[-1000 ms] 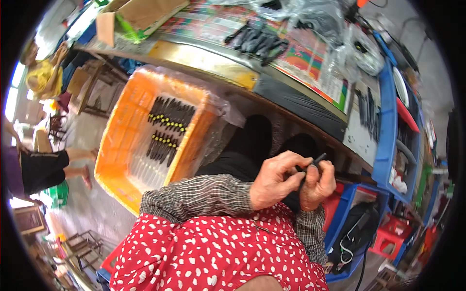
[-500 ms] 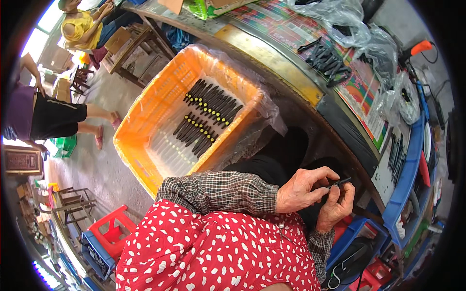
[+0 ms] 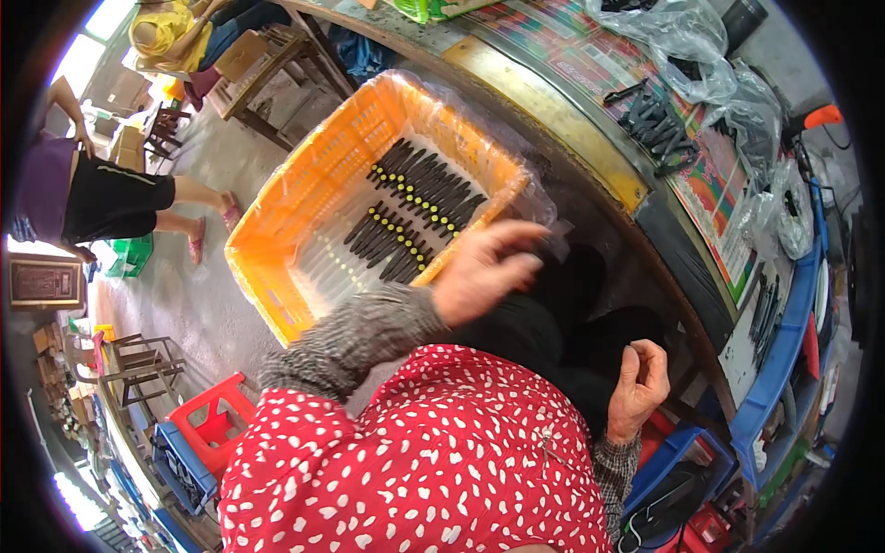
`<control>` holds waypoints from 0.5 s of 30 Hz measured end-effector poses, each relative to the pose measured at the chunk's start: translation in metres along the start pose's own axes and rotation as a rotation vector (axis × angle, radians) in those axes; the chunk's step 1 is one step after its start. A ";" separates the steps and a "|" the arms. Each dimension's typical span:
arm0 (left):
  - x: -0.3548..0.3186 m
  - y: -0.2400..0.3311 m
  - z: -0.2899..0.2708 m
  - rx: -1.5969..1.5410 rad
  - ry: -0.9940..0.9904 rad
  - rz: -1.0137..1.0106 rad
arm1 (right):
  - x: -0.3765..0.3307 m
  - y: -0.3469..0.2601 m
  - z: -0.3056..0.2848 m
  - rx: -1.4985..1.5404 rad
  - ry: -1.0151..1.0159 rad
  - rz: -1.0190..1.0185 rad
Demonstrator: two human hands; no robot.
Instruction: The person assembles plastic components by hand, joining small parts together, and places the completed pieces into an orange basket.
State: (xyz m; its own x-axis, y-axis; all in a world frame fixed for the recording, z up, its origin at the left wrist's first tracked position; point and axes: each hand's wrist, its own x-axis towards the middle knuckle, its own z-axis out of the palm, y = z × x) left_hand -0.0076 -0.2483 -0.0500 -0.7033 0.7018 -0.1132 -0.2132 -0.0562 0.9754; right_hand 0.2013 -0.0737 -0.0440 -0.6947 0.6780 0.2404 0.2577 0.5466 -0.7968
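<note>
My left hand [image 3: 489, 272], blurred, is beside an orange slotted plastic crate [image 3: 309, 170], its thumb and finger a little apart; whether they hold something, I cannot tell. My right hand [image 3: 638, 392] is curled narrow; what it holds, also I cannot tell. Slim black pieces with yellow dots [image 3: 429, 189] lie in crate rows, perhaps for easy counting. The crate's wall stands between them and my left hand. Crumpled clear plastic bags [image 3: 691, 41] crowd a loose black pile [image 3: 656, 129].

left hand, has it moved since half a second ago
Yes: the left hand has moved away from the right hand, toward the orange crate.
</note>
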 end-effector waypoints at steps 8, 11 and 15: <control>0.003 -0.112 -0.212 0.675 0.627 0.036 | 0.003 0.001 0.006 -0.002 -0.075 -0.108; -0.020 -0.175 -0.294 0.780 0.797 -0.098 | 0.003 -0.003 0.005 -0.042 -0.144 -0.081; -0.036 -0.203 -0.324 0.966 0.869 -0.240 | 0.002 0.006 0.008 -0.063 -0.166 -0.093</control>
State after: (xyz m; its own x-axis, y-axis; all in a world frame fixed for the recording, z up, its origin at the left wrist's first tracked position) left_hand -0.1585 -0.4922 -0.3056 -0.9964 -0.0783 -0.0315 -0.0811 0.7846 0.6147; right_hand 0.1963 -0.0733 -0.0525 -0.8170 0.5361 0.2124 0.2255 0.6361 -0.7379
